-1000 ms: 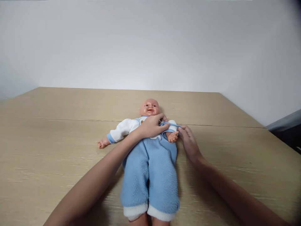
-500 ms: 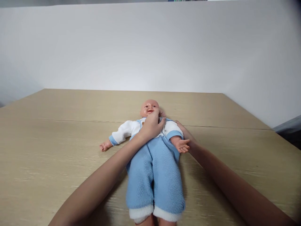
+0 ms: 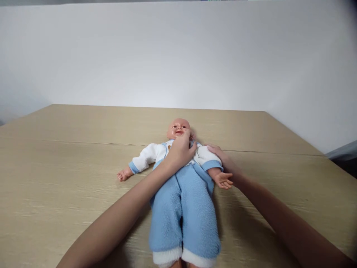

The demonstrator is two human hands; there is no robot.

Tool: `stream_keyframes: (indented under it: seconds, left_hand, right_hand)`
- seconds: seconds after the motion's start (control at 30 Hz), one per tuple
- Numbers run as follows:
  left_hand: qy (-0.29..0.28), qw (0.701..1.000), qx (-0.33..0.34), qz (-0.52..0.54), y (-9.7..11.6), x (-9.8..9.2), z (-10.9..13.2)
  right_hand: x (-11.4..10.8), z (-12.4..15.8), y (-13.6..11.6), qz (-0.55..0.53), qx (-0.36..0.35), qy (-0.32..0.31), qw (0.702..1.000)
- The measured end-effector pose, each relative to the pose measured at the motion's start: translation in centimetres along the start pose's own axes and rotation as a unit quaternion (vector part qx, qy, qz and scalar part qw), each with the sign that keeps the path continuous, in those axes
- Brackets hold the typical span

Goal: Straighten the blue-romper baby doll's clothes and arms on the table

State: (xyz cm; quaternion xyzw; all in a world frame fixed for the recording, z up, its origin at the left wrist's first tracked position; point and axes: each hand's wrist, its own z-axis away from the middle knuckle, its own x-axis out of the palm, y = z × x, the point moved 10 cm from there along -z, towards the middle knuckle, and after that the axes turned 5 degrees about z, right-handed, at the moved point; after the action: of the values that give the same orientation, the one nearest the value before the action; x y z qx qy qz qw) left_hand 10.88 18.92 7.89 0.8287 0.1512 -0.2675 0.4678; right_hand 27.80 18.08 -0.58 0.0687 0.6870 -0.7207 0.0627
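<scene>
A baby doll (image 3: pixel 178 128) lies on its back, its head toward the far side, dressed in a white top with blue cuffs and fuzzy blue overalls (image 3: pixel 184 212). My left hand (image 3: pixel 182 149) is closed on the clothing at the doll's upper chest, just below the chin; part of its fingers are hidden. At the doll's arm on the right, my right hand (image 3: pixel 223 158) grips the white sleeve (image 3: pixel 208 156) from the outer side, slightly blurred, with most fingers out of sight. The other doll arm (image 3: pixel 145 158) stretches out to the left.
The doll rests on a wide light wooden table (image 3: pixel 69 167) with a seam running across it. Behind the table stands a plain white panel (image 3: pixel 167 56). A dark object (image 3: pixel 346 158) shows past the right table edge.
The doll's arm on the right has shifted outward and slightly toward me. My right hand has moved a little to the right with it, and my left hand stays at the chest.
</scene>
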Motion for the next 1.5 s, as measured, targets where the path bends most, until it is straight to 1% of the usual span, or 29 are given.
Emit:
stream_keyframes:
  seconds: [0.07, 0.17, 0.2, 0.23, 0.27, 0.37, 0.43, 0.5, 0.53, 0.6, 0.63, 0.67, 0.7, 0.73, 0.8, 0.87, 0.93, 0.97, 1.03, 1.1, 1.17, 1.23, 1.27, 1.3, 1.37, 1.4, 1.43, 1.47, 1.5]
  left_hand:
    - [-0.004, 0.999, 0.003, -0.049, 0.5, 0.1, 0.3]
    - [-0.005, 0.99, -0.001, -0.14, 1.1, 0.0, 0.7]
    - [-0.005, 0.986, -0.002, -0.166, 1.2, -0.1, 0.7]
    - [-0.004, 0.982, -0.001, -0.187, 1.4, -0.2, 0.7]
    - [-0.004, 0.98, 0.003, -0.201, 1.5, -0.2, 0.7]
    - [-0.008, 0.975, 0.008, -0.222, 1.7, -0.4, 0.6]
    - [-0.013, 0.971, 0.006, -0.237, 1.6, -0.6, 0.6]
    - [-0.016, 0.967, 0.007, -0.255, 1.5, -0.9, 0.5]
    - [-0.014, 0.964, 0.01, -0.264, 1.5, -1.1, 0.5]
    - [-0.004, 0.96, 0.023, -0.278, 1.7, -1.6, 0.5]
    - [0.002, 0.958, 0.034, -0.283, 2.0, -1.8, 0.6]
    - [0.007, 0.957, 0.047, -0.287, 2.3, -1.9, 0.6]
    - [0.01, 0.955, 0.061, -0.289, 2.7, -2.0, 0.7]
    - [0.01, 0.955, 0.075, -0.287, 3.2, -2.0, 0.8]
    - [0.0, 0.958, 0.105, -0.266, 4.3, -1.8, 1.0]
    - [-0.019, 0.966, 0.133, -0.222, 5.6, -1.3, 1.5]
    - [-0.049, 0.972, 0.154, -0.171, 6.7, -0.4, 2.0]
    - [-0.07, 0.973, 0.16, -0.152, 7.0, 0.2, 2.4]
    - [-0.118, 0.97, 0.162, -0.134, 7.2, 1.7, 2.9]
    - [-0.165, 0.964, 0.157, -0.137, 6.8, 3.0, 3.4]
    - [-0.194, 0.959, 0.151, -0.139, 6.3, 3.8, 3.7]
    - [-0.197, 0.962, 0.136, -0.135, 5.8, 3.9, 3.6]
    - [-0.19, 0.965, 0.125, -0.131, 5.5, 3.8, 3.4]
    - [-0.182, 0.969, 0.113, -0.124, 5.4, 3.6, 3.3]
    - [-0.17, 0.975, 0.095, -0.104, 5.3, 3.2, 3.0]
    - [-0.167, 0.977, 0.089, -0.092, 5.4, 3.1, 2.8]
    - [-0.165, 0.979, 0.085, -0.085, 5.5, 3.0, 2.6]
    - [-0.161, 0.98, 0.081, -0.084, 5.6, 2.9, 2.4]
    - [-0.156, 0.98, 0.078, -0.091, 5.7, 2.8, 2.2]
  right_hand:
    - [-1.5, 2.2, -0.2, 0.005, 0.026, 0.0, 1.0]
    - [-2.6, 4.8, 0.6, 0.045, 0.092, -0.087, 0.991]
    - [-3.5, 5.1, 1.0, 0.064, 0.102, -0.095, 0.988]
    - [-4.8, 5.0, 1.4, 0.08, 0.103, -0.084, 0.988]
    - [-6.5, 4.7, 1.7, 0.095, 0.093, -0.053, 0.99]
    - [-11.0, 3.3, 2.1, 0.16, 0.019, 0.046, 0.986]
    - [-12.4, 2.9, 2.3, 0.213, -0.013, 0.072, 0.974]
    - [-12.9, 3.2, 1.7, 0.277, -0.043, 0.101, 0.955]
    - [-13.0, 3.8, 0.7, 0.321, -0.072, 0.132, 0.935]
    - [-12.2, 5.8, -2.4, 0.407, -0.164, 0.208, 0.874]
    - [-11.1, 7.1, -4.0, 0.432, -0.214, 0.235, 0.844]
    - [-9.7, 8.2, -5.1, 0.434, -0.255, 0.237, 0.831]
    - [-8.1, 9.0, -5.8, 0.412, -0.279, 0.214, 0.841]
    - [-6.4, 9.2, -5.7, 0.372, -0.277, 0.158, 0.872]
    - [-2.3, 9.3, -4.6, 0.267, -0.229, -0.001, 0.936]
    - [0.7, 9.5, -3.1, 0.181, -0.171, -0.12, 0.961]
    - [1.8, 9.1, -1.8, 0.113, -0.118, -0.166, 0.972]
    - [1.8, 8.5, -1.1, 0.081, -0.092, -0.165, 0.979]
    - [0.9, 7.2, 0.3, 0.019, -0.049, -0.132, 0.99]
    - [0.2, 6.2, 1.1, -0.013, -0.032, -0.097, 0.995]
    - [-0.3, 6.0, 0.9, 0.003, -0.052, -0.064, 0.997]
    - [-1.1, 6.6, -0.6, 0.102, -0.118, -0.015, 0.988]
    - [-1.7, 7.1, -1.8, 0.176, -0.169, 0.021, 0.97]
    - [-2.4, 7.8, -3.1, 0.255, -0.224, 0.062, 0.939]
    - [-3.6, 9.0, -5.0, 0.38, -0.313, 0.123, 0.862]
    - [-4.4, 9.3, -5.4, 0.417, -0.341, 0.139, 0.831]
    - [-5.1, 9.1, -5.3, 0.442, -0.353, 0.137, 0.813]
    - [-5.9, 8.6, -4.9, 0.454, -0.355, 0.124, 0.808]
    - [-6.7, 7.9, -4.2, 0.455, -0.346, 0.106, 0.814]
